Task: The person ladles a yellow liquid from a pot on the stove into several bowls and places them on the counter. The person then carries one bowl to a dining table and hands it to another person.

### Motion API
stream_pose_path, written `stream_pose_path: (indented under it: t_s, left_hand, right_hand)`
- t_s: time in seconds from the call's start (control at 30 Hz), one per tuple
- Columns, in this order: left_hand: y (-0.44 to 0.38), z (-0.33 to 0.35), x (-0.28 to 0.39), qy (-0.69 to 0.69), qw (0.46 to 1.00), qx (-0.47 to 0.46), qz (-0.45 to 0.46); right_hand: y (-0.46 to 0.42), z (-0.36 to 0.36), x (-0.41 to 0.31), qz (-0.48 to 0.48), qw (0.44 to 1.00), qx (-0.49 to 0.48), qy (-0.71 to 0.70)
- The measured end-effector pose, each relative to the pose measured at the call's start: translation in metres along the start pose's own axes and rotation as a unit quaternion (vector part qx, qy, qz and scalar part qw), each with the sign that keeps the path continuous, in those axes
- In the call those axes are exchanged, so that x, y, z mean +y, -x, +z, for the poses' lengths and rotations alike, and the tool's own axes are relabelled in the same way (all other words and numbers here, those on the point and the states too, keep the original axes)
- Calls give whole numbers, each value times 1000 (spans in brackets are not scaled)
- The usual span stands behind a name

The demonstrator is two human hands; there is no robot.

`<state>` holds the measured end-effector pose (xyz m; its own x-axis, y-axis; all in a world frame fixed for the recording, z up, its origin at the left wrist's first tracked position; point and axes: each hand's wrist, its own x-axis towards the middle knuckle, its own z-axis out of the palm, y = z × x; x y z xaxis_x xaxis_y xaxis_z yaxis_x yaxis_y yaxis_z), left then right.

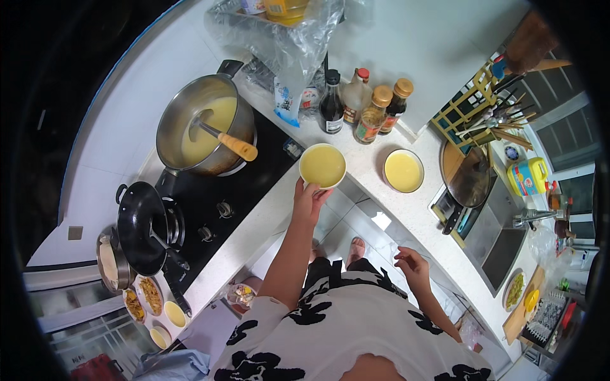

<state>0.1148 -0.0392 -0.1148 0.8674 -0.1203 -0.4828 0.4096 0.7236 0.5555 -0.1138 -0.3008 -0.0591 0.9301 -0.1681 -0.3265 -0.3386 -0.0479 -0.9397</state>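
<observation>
My left hand (310, 204) grips the near rim of a white bowl (322, 165) filled with pale yellow liquid. The bowl is over the counter's inner corner, just right of the black glass hob (267, 143); whether it touches the counter I cannot tell. A second bowl of the same liquid (403, 171) stands on the counter to the right. My right hand (412, 267) hangs over the floor near the counter edge, fingers loosely bent and holding nothing. On the hob sits a steel pot (167, 131) of the yellow liquid, with a wooden-handled ladle (237, 146) leaning in it.
Several sauce bottles (373, 114) and a plastic bag (295, 52) line the back corner. A black wok (138, 228) with a spatula is on the left burner, near plates of food (149, 295). Rightward are a knife (452, 220), a lidded pan (469, 176) and the sink (506, 252).
</observation>
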Motion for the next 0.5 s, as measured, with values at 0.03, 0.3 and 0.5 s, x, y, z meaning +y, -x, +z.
stream_pose_path:
  t_s: [0.03,0.3,0.5]
  left_hand:
    - [-8,3,-4,5,1000,2,2]
    - [-51,-1,-40,69,990,111,43]
    - [-46,23,-39,27,985,158,62]
  right_hand:
    - [2,-8,0,10,1000,9,4]
    - [4,-42,-10,15,999,37,-5]
    - [-6,-47,-18,56,998,-6,30]
